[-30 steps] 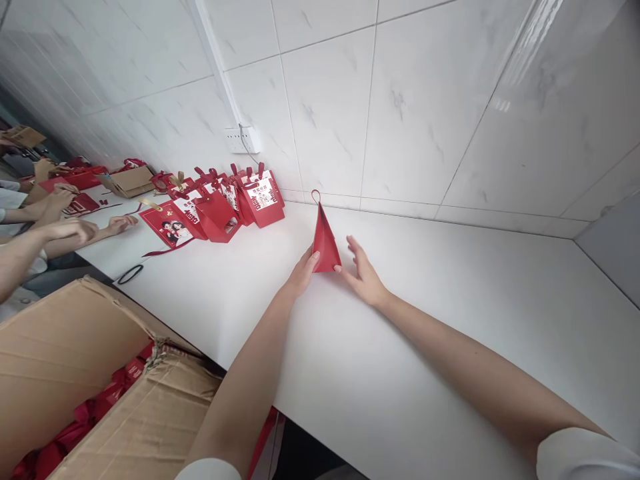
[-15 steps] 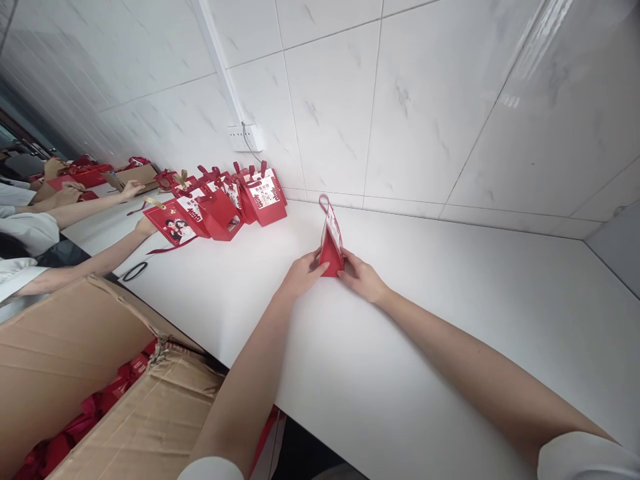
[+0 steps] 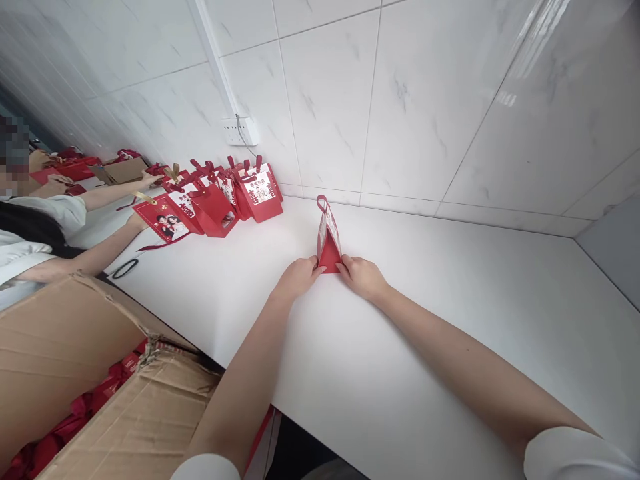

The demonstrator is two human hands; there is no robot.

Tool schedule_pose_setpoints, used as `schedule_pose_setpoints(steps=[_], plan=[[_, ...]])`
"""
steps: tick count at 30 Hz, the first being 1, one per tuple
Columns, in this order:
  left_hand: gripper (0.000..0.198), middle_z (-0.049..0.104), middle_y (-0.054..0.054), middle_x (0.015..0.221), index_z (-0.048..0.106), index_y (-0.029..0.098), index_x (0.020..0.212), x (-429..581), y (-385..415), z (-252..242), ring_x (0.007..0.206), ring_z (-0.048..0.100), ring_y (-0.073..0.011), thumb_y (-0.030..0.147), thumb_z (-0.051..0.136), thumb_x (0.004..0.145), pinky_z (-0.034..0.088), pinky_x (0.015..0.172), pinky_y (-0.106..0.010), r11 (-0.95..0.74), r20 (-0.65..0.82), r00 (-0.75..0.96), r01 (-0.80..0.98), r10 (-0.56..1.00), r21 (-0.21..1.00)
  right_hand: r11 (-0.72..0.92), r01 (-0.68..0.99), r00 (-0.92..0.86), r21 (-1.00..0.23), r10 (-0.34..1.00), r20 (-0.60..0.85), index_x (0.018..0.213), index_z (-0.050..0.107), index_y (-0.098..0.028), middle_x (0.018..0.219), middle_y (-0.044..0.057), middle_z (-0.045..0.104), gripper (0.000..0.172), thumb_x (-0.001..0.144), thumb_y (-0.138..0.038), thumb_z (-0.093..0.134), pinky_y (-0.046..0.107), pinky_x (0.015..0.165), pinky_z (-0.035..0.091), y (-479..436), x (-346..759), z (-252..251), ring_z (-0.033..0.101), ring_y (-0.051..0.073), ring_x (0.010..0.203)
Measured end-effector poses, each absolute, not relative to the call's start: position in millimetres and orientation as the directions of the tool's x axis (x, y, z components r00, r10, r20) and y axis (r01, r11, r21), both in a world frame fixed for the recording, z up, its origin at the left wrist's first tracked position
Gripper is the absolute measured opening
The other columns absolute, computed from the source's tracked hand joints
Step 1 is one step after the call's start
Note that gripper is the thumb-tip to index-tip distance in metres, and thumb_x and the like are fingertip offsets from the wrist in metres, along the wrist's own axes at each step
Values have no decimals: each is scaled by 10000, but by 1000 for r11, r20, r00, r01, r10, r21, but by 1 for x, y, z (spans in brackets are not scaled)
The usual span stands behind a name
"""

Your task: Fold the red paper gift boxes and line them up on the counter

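A red triangular gift box (image 3: 330,257) with a ribbon loop on top stands upright on the white table (image 3: 425,320), its end facing me. My left hand (image 3: 299,277) pinches the lower left edge between thumb and fingers. On the opposite side my right hand (image 3: 364,275) grips the lower right edge the same way. The triangular end shows a red panel at the bottom and a dark gap above it. Fingertips behind the side walls are partly hidden.
Several finished-looking red gift boxes (image 3: 260,193) stand back left by the tiled wall. A co-worker's hand (image 3: 137,223) touches one end of that group. Black scissors handles (image 3: 125,269) lie nearby. A cardboard carton (image 3: 130,413) holding red pieces is at lower left. A socket (image 3: 240,131) is on the wall.
The box end has spread a little wider and its front looks more symmetrical. Both hands keep their hold. The view has shifted slightly, and a co-worker at left leans further into view.
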State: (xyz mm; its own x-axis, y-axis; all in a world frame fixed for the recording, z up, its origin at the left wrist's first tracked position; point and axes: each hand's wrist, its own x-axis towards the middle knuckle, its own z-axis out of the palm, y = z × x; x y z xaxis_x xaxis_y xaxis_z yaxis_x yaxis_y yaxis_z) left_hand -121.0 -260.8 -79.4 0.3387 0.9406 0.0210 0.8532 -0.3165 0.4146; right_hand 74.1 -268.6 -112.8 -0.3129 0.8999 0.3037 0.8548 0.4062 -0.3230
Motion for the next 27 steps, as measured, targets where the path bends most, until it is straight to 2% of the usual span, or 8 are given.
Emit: schedule_pose_setpoints(steps=[10, 13, 15, 18, 20, 23, 25, 27], plan=[[329, 621, -57, 718, 589, 216, 837, -122, -260, -75, 668, 583, -224, 422, 353, 937, 366, 590, -296, -350, 28, 363, 872, 931, 341, 458, 826, -367, -327, 879, 304, 839, 551, -193, 759, 58, 676, 252, 967, -295, 358, 287, 551, 300, -270, 76, -115, 585, 179, 621], [338, 650, -58, 802, 575, 225, 919, -127, -257, -74, 744, 601, -228, 412, 296, 958, 385, 633, -303, -271, 83, 258, 906, 963, 324, 571, 755, -487, -323, 817, 307, 753, 539, -216, 700, 14, 646, 251, 943, -323, 415, 274, 566, 326, -277, 79, -112, 564, 155, 603], [311, 663, -57, 892, 551, 234, 1006, -131, -255, -74, 789, 609, -220, 413, 301, 959, 402, 662, -306, -190, 147, 145, 909, 978, 370, 636, 685, -504, -356, 766, 399, 726, 535, -219, 709, 14, 636, 273, 942, -337, 416, 279, 587, 352, -282, 79, -109, 558, 152, 616], [270, 657, -45, 1023, 509, 251, 1053, -132, -255, -73, 844, 619, -195, 445, 358, 943, 432, 704, -300, -161, 228, 45, 839, 973, 520, 636, 564, -249, -527, 739, 626, 845, 558, -219, 882, 57, 645, 217, 949, -334, 406, 304, 697, 429, -281, 81, -107, 590, 179, 777], [276, 652, -31, 1068, 494, 251, 1001, -128, -256, -75, 870, 627, -181, 500, 410, 916, 452, 715, -289, -188, 246, 36, 754, 969, 629, 590, 446, 8, -673, 750, 662, 1022, 537, -224, 1117, 91, 604, 182, 926, -358, 459, 339, 832, 458, -274, 84, -109, 573, 210, 1010], [358, 668, -20, 1029, 496, 232, 863, -120, -259, -80, 880, 634, -190, 584, 545, 816, 474, 701, -282, -194, 191, 81, 681, 978, 706, 443, 222, 177, -868, 857, 483, 1246, 432, -252, 1400, 93, 445, 418, 881, -434, 528, 404, 989, 420, -257, 92, -117, 453, 233, 1259], [403, 680, -32, 953, 527, 219, 806, -116, -258, -84, 854, 633, -212, 606, 621, 744, 482, 702, -300, -188, 148, 118, 709, 982, 680, 307, 96, 72, -947, 946, 315, 1255, 451, -263, 1374, 72, 498, 440, 880, -483, 515, 416, 1021, 399, -248, 97, -123, 479, 232, 1246], [411, 684, -47, 959, 584, 216, 879, -115, -255, -87, 864, 634, -227, 606, 614, 751, 488, 744, -324, -215, 154, 149, 705, 977, 676, 224, 54, -56, -973, 974, 221, 1133, 546, -257, 1247, 54, 608, 370, 888, -528, 483, 413, 1012, 404, -243, 100, -127, 551, 231, 1154]])
